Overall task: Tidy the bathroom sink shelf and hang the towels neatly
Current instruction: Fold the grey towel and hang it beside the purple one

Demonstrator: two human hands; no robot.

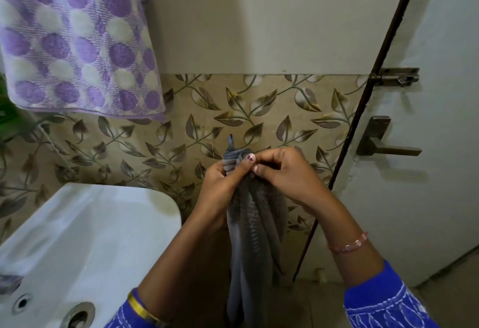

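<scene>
both hands, left [223, 180] and right [282, 172], pinch the grey towel [255, 224] bunched at its top, loop [231, 142] poking up, probably to hook it on the wall

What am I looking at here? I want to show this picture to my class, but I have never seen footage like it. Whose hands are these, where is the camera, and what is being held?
There is no machine here. A person wears one camera on the head, looking forward and down, so you see their own two hands. The left hand and right hand both grip the bunched top of a grey towel, which dangles downward in front of a leaf-patterned tiled wall. A purple spotted towel already hangs at upper left. Below it is a white sink. On the right is a door with a handle and a bolt.
</scene>
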